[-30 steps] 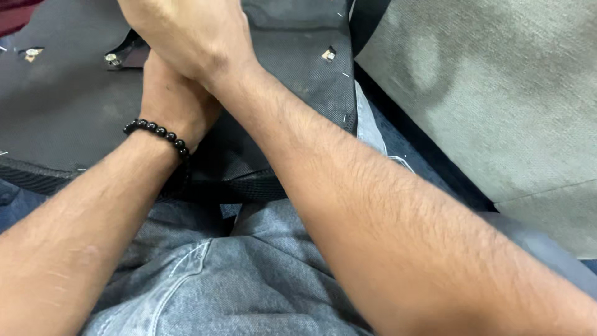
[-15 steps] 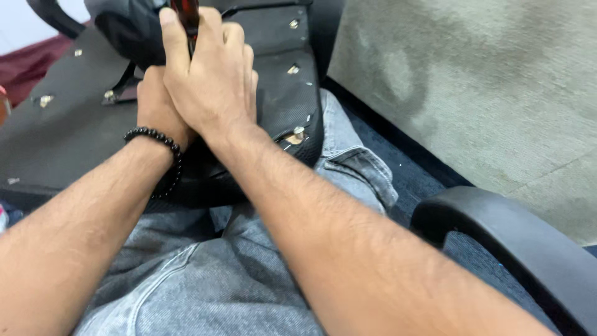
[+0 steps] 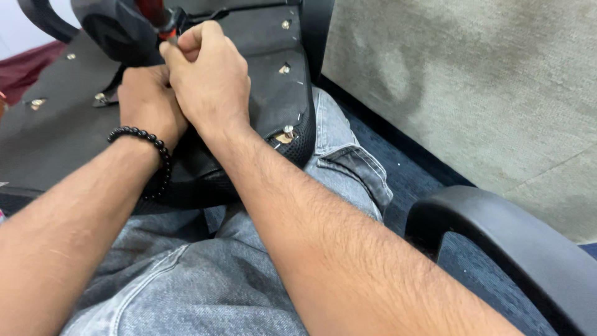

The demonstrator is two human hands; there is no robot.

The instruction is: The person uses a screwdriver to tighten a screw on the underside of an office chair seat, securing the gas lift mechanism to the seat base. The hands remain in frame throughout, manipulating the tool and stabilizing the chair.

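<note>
Hands closed: my right hand (image 3: pixel 208 78) gripped the red-handled tool (image 3: pixel 157 15), left hand (image 3: pixel 149 102) clenched beneath; the black chair seat (image 3: pixel 273 93) looked stiff, heavy, best held by its rim

Tool (image 3: pixel 155 15) top cut off

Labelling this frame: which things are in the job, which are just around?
In hand:
right hand gripping red-handled tool
left hand beneath it
black seat panel on the lap
screw at the panel's edge

Just around:
chair armrest
grey partition
bead bracelet
</note>
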